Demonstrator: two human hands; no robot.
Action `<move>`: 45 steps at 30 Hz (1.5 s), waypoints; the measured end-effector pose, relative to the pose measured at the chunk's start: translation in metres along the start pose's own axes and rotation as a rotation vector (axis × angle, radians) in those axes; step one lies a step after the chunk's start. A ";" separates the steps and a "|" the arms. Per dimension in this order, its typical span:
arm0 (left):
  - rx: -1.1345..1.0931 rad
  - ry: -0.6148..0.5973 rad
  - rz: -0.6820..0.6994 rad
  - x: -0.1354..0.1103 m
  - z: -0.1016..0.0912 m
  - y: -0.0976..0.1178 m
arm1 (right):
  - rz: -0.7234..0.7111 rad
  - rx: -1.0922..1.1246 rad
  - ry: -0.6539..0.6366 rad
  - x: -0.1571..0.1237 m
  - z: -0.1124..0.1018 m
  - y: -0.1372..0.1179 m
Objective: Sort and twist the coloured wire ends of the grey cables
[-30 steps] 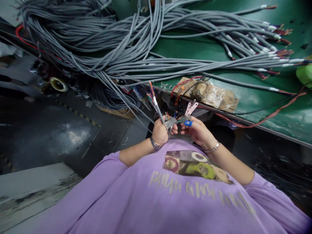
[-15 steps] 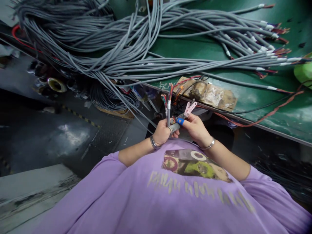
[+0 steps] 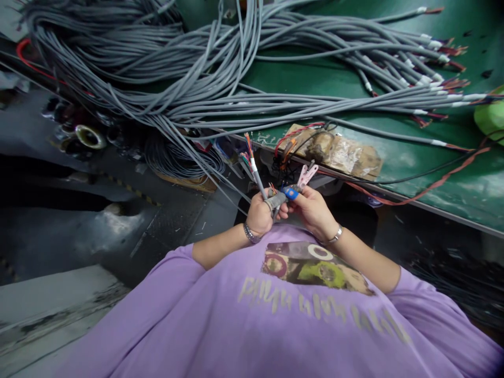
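My left hand (image 3: 260,216) is closed around a grey cable (image 3: 259,180) whose white-banded end points up and to the left, with coloured wires fanning out. A short grey cylindrical piece (image 3: 276,200) lies across between my hands, against the left fingers. My right hand (image 3: 317,212), a blue cover (image 3: 291,193) on its thumb, pinches the right end of that piece. Small coloured wire ends show beside it; the fingers hide the exact join. Just beyond the right fingertips stands a pink clip (image 3: 307,176); what it grips is hard to make out.
Bundled grey cables (image 3: 212,63) with stripped ends spread over the green table (image 3: 307,79). Taped cardboard (image 3: 342,152) lies at its near edge, beside a reddish cord (image 3: 441,181). Coiled cable (image 3: 183,157) rests below at left. Another person's legs (image 3: 51,194) show on the left.
The cable end in my left hand has tipped from upright toward the left, and the grey cylindrical piece has turned flatter. A person's legs have appeared at left.
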State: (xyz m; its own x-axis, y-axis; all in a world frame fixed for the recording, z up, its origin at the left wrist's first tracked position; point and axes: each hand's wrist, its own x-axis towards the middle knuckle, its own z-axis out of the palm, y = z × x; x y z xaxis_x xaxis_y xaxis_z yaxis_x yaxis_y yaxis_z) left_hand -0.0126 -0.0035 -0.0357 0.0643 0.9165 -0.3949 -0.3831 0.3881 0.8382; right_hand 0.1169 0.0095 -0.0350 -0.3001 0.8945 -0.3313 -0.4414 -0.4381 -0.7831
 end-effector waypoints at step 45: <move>0.030 -0.160 -0.097 -0.011 0.016 0.014 | 0.076 0.178 0.061 0.016 -0.016 -0.035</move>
State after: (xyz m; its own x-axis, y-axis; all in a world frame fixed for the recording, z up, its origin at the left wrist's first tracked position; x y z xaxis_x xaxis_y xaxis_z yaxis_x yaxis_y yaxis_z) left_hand -0.0036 -0.0063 -0.0136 0.2460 0.8773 -0.4121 -0.3401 0.4763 0.8108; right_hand 0.1409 0.0399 -0.0215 -0.2888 0.8598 -0.4210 -0.5634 -0.5082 -0.6514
